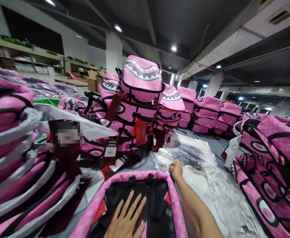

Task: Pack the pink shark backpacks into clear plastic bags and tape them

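A pink checked backpack point(176, 201) lies in front of me, its black back panel facing up and a red tag showing at each side. My left hand point(127, 216) rests flat on that panel with the fingers spread. Beyond the backpack's far right corner, my right hand point(176, 170) is closed, its fingers curled at the near left edge of a pile of clear plastic bags point(197, 153). The fingertips pinch the plastic there; how many layers they hold I cannot make out.
Ahead stands a stack of pink backpacks point(141, 79) with shark-mouth prints and hanging tags point(111, 150). More backpacks with white wrapped straps point(11, 138) crowd my left. Another pile of backpacks point(271, 185) rises on the right, beside crumpled white wrapping point(230, 198).
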`<action>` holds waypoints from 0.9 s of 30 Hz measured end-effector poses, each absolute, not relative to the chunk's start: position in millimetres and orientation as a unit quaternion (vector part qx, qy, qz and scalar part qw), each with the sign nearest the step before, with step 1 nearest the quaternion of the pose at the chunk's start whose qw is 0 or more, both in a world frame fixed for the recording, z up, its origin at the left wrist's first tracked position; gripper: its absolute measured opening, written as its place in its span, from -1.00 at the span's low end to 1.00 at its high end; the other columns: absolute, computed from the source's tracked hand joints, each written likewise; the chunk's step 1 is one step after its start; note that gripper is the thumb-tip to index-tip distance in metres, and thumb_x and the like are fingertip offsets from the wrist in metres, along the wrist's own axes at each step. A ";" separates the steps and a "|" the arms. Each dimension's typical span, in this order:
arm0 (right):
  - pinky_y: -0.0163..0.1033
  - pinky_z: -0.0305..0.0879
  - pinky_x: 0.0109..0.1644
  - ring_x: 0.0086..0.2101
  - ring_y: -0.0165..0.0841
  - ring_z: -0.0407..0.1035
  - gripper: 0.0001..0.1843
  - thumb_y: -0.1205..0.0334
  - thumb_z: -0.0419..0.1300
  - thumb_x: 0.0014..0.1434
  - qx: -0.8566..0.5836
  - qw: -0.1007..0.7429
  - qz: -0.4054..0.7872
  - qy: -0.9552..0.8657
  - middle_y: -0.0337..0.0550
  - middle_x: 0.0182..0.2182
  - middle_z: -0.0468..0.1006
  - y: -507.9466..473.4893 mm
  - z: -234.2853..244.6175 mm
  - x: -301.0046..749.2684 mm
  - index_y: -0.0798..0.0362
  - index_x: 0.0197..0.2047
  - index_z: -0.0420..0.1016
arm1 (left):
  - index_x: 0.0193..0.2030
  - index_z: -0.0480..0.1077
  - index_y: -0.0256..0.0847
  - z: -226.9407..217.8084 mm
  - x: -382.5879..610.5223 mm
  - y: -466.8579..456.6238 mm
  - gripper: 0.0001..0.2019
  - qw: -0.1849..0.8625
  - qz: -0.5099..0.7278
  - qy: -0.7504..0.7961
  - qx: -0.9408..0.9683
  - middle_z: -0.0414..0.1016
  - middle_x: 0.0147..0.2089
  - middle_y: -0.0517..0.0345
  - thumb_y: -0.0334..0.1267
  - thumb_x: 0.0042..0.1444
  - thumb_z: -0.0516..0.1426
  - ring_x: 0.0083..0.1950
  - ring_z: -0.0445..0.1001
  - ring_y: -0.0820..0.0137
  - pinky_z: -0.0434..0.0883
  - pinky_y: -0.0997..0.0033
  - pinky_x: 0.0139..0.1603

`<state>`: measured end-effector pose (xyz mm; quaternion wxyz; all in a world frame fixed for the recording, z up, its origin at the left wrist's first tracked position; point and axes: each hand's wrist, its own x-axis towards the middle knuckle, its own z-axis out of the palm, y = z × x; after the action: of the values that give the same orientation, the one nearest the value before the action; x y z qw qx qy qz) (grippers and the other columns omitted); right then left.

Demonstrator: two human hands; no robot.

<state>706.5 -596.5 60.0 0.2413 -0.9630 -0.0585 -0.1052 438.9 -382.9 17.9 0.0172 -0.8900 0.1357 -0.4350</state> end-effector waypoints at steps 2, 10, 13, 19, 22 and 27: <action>-0.24 0.31 -0.03 -0.08 -0.18 0.48 -0.83 0.26 0.20 0.23 -0.953 0.261 -0.127 -0.082 0.03 -0.12 0.58 -601.8 76.3 701.9 0.05 -0.31 0.63 | 0.55 0.07 -0.02 12.8 439.2 -384.0 -0.31 0.007 -0.434 0.136 -0.891 0.42 0.41 0.22 0.01 0.32 0.07 0.48 0.18 0.13 0.01 0.15 0.45; -0.26 0.28 -0.14 -0.32 -0.30 0.38 -0.63 0.15 0.00 0.40 -0.892 0.326 -0.195 -0.246 -0.17 -0.42 0.46 -614.8 182.3 649.2 0.04 -0.38 0.47 | 0.46 0.22 0.13 3.4 445.1 -383.3 -0.44 -0.090 -0.303 0.104 -0.943 0.42 0.41 0.17 -0.02 0.33 0.06 0.45 0.32 0.03 0.33 -0.07 0.36; -0.30 0.30 -0.18 -0.33 -0.35 0.41 -0.66 0.09 0.08 0.41 -0.868 0.327 -0.177 -0.329 -0.20 -0.41 0.50 -601.7 191.9 587.7 0.03 -0.35 0.53 | 0.34 0.42 0.06 16.9 442.5 -389.0 -0.49 -0.208 -0.262 0.095 -0.938 0.45 0.38 0.08 0.02 0.29 0.07 0.46 0.30 0.00 0.26 -0.23 0.43; -0.27 0.19 -0.28 -0.33 -0.39 0.42 -0.75 0.10 0.15 0.45 -0.782 0.158 -0.260 -0.544 -0.22 -0.33 0.60 -572.0 158.9 456.0 -0.06 -0.21 0.60 | -0.11 0.63 -0.08 53.6 401.6 -425.7 -0.42 -0.745 -0.168 -0.085 -0.640 0.68 0.01 -0.03 0.36 0.00 0.22 0.14 0.59 -0.04 0.53 -0.13 0.21; -0.24 0.13 -0.31 -0.32 -0.39 0.42 -0.83 0.13 0.21 0.43 -0.772 0.096 -0.261 -0.572 -0.30 -0.31 0.63 -567.8 147.7 422.4 -0.08 -0.22 0.58 | -0.12 0.58 -0.16 85.3 359.6 -434.6 -0.64 -0.857 -0.065 -0.240 -0.451 0.69 -0.12 -0.03 0.08 0.12 0.25 -0.07 0.67 0.10 0.63 0.04 0.02; -0.21 0.20 -0.21 -0.20 -0.34 0.44 -0.78 -0.03 0.29 0.35 -0.816 0.104 -0.196 -0.534 -0.22 -0.15 0.64 -585.1 144.7 394.1 -0.07 -0.14 0.58 | -0.19 0.58 -0.29 112.9 298.1 -429.2 -0.74 -0.870 0.051 -0.364 -0.330 0.69 -0.17 -0.15 -0.25 0.28 0.06 -0.18 0.69 0.21 0.64 0.27 -0.17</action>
<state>394.1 -585.1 144.7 0.1038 -0.8160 -0.5338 -0.1959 298.1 -429.2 112.9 -0.8696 -0.3302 -0.3636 0.0506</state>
